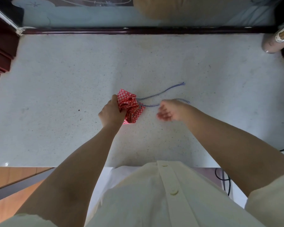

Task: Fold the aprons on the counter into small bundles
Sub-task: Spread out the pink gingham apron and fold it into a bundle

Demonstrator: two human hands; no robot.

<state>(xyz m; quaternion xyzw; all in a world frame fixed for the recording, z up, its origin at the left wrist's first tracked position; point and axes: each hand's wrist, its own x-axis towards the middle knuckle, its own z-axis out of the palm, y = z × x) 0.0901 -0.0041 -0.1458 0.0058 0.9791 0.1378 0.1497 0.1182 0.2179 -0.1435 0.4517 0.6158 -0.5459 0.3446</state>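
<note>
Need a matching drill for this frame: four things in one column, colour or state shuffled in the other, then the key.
Column 1
1. apron bundle
2. apron strings
3. left grip
4. right grip

Column 2
A. blue-white stripes, trailing on the counter
B. motion-blurred, partly hiding one string
C. red-white check
D. fingers curled round the bundle

Pairs: 1-C, 2-A, 3-D, 4-B

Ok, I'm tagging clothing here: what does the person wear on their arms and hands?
Cream button-front shirt, short sleeves ending near the elbows, forearms bare. No gloves or watch on the left hand or right hand; the right is blurred.
</note>
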